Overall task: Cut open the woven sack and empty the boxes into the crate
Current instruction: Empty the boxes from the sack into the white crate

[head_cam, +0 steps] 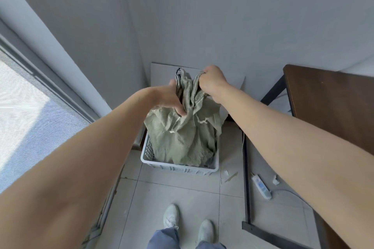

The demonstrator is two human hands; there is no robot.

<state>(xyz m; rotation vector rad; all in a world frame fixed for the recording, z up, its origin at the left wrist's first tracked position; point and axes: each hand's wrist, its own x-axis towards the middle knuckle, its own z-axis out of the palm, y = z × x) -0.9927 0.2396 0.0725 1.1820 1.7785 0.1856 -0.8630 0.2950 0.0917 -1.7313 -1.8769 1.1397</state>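
Observation:
A grey-green woven sack (182,135) hangs upended over a white plastic crate (178,169) on the tiled floor, its lower end down inside the crate. My left hand (170,97) grips a bunched fold of the sack near its top. My right hand (212,81) clutches the other raised corner a little higher. Torn, frayed edges show along the sack's side. The boxes are hidden by the sack.
A brown table (332,107) with a black metal frame stands at the right. A white power strip (262,187) and small scraps lie on the floor beside it. A window is at the left, a wall behind. My feet (188,222) stand before the crate.

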